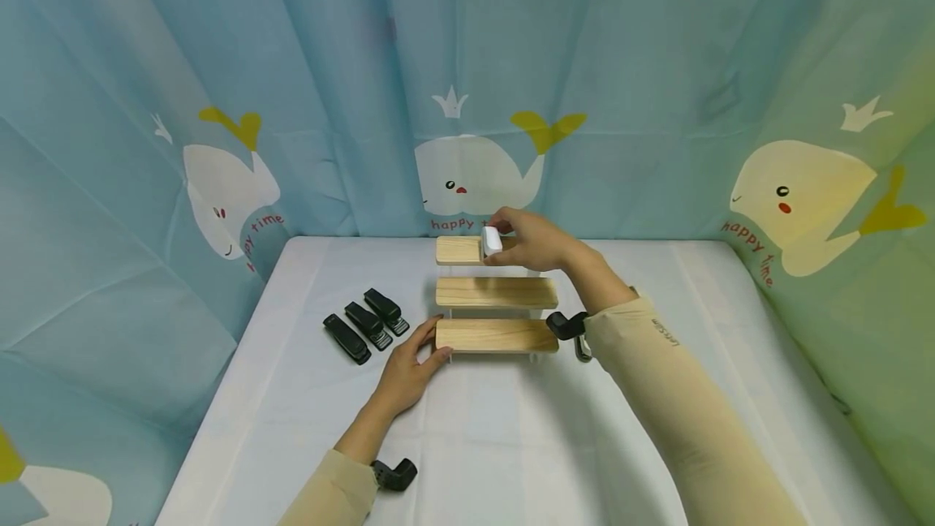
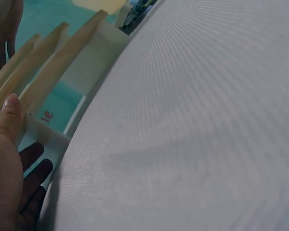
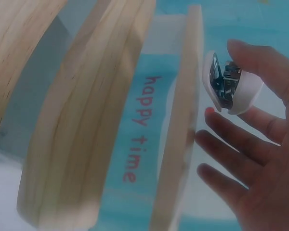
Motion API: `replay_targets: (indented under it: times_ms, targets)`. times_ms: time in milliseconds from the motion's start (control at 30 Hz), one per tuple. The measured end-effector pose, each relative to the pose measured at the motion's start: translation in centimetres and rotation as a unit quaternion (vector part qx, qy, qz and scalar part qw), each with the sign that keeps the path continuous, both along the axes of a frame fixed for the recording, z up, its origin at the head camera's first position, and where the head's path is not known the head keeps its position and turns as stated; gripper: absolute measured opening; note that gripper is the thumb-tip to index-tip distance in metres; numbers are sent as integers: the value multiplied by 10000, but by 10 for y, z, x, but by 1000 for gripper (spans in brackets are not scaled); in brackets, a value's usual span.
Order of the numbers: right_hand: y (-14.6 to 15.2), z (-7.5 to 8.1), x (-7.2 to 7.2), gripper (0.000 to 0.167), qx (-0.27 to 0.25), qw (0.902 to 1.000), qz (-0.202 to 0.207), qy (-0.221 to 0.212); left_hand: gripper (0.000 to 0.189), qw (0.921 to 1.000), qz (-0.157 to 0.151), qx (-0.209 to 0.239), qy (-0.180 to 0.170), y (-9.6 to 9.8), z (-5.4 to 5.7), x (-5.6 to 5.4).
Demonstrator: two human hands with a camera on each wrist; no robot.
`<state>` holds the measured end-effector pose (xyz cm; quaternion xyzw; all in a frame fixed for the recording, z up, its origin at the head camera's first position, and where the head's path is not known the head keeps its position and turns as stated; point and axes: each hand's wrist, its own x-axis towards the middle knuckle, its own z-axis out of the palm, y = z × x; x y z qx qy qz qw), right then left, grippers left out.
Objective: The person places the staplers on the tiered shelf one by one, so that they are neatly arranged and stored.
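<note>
In the head view a three-tier wooden step shelf (image 1: 497, 336) stands on the table. My right hand (image 1: 536, 240) reaches over its top tier and pinches a white stapler (image 1: 492, 240). The right wrist view shows the stapler (image 3: 233, 86) between thumb and index finger, its metal inside visible and the other fingers spread. Whether the stapler touches the tier is unclear. At the shelf's lower left end, my left hand (image 1: 406, 368) holds the bottom tier. Up close, its thumb lies on the wood edge, with the fingers along the white side panel (image 2: 43, 132).
Several black staplers (image 1: 368, 325) lie in a row on the table left of the shelf. Right of it, a dark and white object (image 1: 583, 349) is partly hidden by the right wrist. A blue curtain (image 1: 467, 39) with whale prints hangs behind the table.
</note>
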<state>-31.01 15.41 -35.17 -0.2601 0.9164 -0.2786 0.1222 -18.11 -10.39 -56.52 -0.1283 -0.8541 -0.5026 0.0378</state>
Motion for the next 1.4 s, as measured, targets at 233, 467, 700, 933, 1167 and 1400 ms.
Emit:
replay_targets:
  times_ms: [233,467,700,933,1167,1400]
  targets:
    - [-6,-2,0,63,-51,10000,-68,-42,65,10000,-10,-11,-26,0,0,0]
    - [-10,-2,2,60,-141,9999,-29,-86,65,10000,-4,-7,-64,0,0,-1]
    - [-16,-3,1,61,-206,9997,81,-53,67,10000,12,14,-22,1,-1,-1]
    - [-24,-4,1,61,-236,9996,119,-56,68,10000,17,19,-44,1,-1,0]
    - [-29,-6,-1,61,-222,9996,151,-65,67,9999,56,-11,-120,1,-1,0]
    - [-37,-5,-4,65,-267,9993,190,-175,65,9999,39,19,-105,0,1,-1]
